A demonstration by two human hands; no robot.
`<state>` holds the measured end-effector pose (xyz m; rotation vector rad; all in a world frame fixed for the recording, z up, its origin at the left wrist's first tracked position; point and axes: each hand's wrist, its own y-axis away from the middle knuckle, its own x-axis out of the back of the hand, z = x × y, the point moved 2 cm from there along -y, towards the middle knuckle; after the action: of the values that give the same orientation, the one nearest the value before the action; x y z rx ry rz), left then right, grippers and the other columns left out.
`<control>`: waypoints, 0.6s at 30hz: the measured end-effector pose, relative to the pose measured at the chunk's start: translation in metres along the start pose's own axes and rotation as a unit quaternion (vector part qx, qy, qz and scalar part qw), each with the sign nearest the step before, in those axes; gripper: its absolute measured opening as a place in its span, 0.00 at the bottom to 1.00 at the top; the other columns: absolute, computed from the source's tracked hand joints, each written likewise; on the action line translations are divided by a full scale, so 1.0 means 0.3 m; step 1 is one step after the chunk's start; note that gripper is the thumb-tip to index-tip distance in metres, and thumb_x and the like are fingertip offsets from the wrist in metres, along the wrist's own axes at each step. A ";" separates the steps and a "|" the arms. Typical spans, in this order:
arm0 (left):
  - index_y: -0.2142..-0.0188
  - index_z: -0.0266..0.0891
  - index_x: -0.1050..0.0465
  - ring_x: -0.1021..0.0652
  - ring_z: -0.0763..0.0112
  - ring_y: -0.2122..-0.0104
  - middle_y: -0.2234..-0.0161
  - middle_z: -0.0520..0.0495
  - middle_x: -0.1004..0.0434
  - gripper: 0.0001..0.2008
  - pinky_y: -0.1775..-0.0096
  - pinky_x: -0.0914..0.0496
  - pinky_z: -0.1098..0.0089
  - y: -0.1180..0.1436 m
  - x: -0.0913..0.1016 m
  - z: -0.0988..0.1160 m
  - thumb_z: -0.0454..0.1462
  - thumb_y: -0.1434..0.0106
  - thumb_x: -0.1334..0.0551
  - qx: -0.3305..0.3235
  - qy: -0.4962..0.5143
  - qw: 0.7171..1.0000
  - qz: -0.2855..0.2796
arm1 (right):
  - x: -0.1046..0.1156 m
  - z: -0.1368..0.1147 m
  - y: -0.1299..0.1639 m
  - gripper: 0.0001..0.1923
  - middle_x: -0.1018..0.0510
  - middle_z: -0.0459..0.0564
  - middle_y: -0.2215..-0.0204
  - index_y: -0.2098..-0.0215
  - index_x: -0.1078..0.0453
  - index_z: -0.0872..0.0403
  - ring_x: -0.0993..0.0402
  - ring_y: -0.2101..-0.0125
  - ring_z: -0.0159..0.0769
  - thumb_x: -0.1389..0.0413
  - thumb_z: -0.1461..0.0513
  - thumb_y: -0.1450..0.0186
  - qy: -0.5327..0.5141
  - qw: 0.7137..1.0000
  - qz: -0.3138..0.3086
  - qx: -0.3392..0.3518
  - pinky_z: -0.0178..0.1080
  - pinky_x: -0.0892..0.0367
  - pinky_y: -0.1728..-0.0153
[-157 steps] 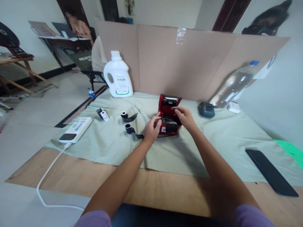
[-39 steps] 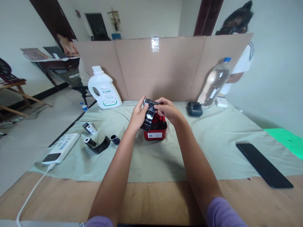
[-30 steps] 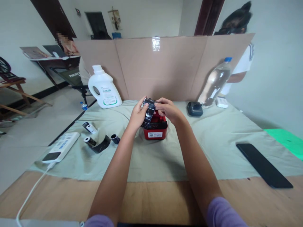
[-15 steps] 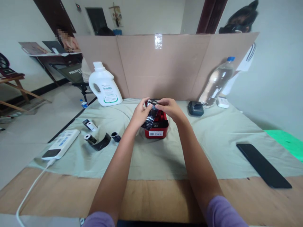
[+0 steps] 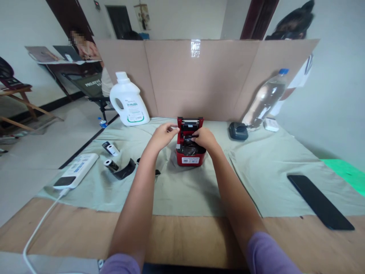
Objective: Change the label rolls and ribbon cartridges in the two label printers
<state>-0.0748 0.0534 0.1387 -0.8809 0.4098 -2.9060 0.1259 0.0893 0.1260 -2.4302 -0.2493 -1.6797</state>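
The red label printer point(image 5: 190, 146) stands on the pale green cloth point(image 5: 185, 186) near the middle of the counter point(image 5: 188, 239), its lid raised toward the cardboard screen point(image 5: 199, 76). Inside the open bay lies a dark ribbon roll point(image 5: 188, 142), partly hidden by the right hand.

Left hand point(image 5: 161, 136): placed against the left upper edge of the printer, fingers point(image 5: 172, 127) loosely curled and touching the casing — they enclose nothing.

Right hand point(image 5: 204, 137): over the open bay, fingers bent down onto the dark ribbon roll. Whether they pinch it or merely press on it cannot be told from this view.

Surrounding items:
- Left of the printer on the cloth: two small rolls, one with a white core point(image 5: 111, 149) and one trailing a curled black strip point(image 5: 121, 171).
- A white power bank point(image 5: 76, 175) with a white cable point(image 5: 37, 232) at the left edge of the cloth.
- A white detergent jug point(image 5: 129, 101) upright at the screen's left end.
- A clear water bottle point(image 5: 266, 99) leaning at the right end, with a dark small device point(image 5: 238, 130) just beside its base.
- A black phone point(image 5: 321, 206) flat at the right, well apart from the printer.
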 end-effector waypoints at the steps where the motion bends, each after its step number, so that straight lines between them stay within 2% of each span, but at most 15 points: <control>1: 0.53 0.39 0.20 0.21 0.62 0.61 0.61 0.45 0.18 0.16 0.56 0.29 0.64 0.003 -0.015 0.003 0.44 0.36 0.38 -0.004 -0.012 1.000 -0.026 | -0.002 0.002 -0.005 0.14 0.16 0.54 0.53 0.51 0.19 0.50 0.23 0.53 0.46 0.39 0.60 0.34 0.013 1.000 -0.003 0.002 0.39 0.33 0.56; 5: 0.55 0.42 0.18 0.20 0.61 0.57 0.55 0.46 0.16 0.14 0.53 0.29 0.65 0.015 -0.070 0.014 0.41 0.36 0.38 -0.012 -0.053 0.992 -0.112 | -0.009 0.009 -0.021 0.17 0.16 0.53 0.52 0.47 0.20 0.49 0.31 0.44 0.52 0.38 0.58 0.34 0.045 0.999 -0.020 0.004 0.42 0.35 0.51; 9: 0.59 0.44 0.16 0.19 0.61 0.58 0.57 0.49 0.15 0.13 0.56 0.28 0.65 0.034 -0.102 0.031 0.42 0.36 0.39 -0.021 -0.070 0.977 -0.202 | -0.014 -0.010 -0.022 0.13 0.16 0.56 0.56 0.55 0.16 0.50 0.33 0.43 0.56 0.41 0.62 0.34 0.063 0.998 -0.019 -0.005 0.46 0.36 0.49; 11: 0.60 0.45 0.16 0.19 0.60 0.58 0.58 0.50 0.15 0.13 0.57 0.28 0.65 0.042 -0.105 0.037 0.43 0.36 0.39 -0.019 -0.073 0.971 -0.226 | -0.014 -0.013 -0.022 0.13 0.16 0.57 0.58 0.59 0.16 0.51 0.33 0.45 0.56 0.43 0.65 0.35 0.065 0.998 -0.013 -0.004 0.47 0.36 0.50; 13: 0.59 0.46 0.16 0.19 0.60 0.57 0.57 0.51 0.15 0.13 0.56 0.28 0.65 0.047 -0.101 0.039 0.43 0.37 0.39 -0.017 -0.082 0.970 -0.229 | -0.011 -0.001 -0.026 0.13 0.16 0.56 0.60 0.62 0.16 0.51 0.30 0.47 0.53 0.43 0.66 0.37 0.041 0.999 -0.005 0.009 0.46 0.36 0.51; 16: 0.57 0.46 0.16 0.19 0.60 0.55 0.54 0.51 0.15 0.13 0.53 0.28 0.65 0.051 -0.091 0.040 0.42 0.38 0.38 -0.013 -0.084 0.971 -0.224 | 0.000 0.050 -0.044 0.10 0.17 0.52 0.68 0.67 0.18 0.53 0.24 0.60 0.46 0.44 0.64 0.38 -0.060 0.998 0.013 0.016 0.42 0.34 0.58; 18: 0.55 0.46 0.17 0.19 0.59 0.54 0.53 0.50 0.16 0.14 0.52 0.28 0.65 0.055 -0.087 0.044 0.42 0.39 0.36 -0.010 -0.085 0.971 -0.224 | 0.011 0.095 -0.063 0.10 0.19 0.52 0.70 0.68 0.21 0.55 0.25 0.65 0.44 0.45 0.62 0.38 -0.127 0.989 0.079 -0.008 0.41 0.34 0.61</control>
<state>-0.0458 0.0384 0.1307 -1.3746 0.2512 -3.1822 0.1486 0.1147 0.1202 -2.5985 -0.0731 -1.3119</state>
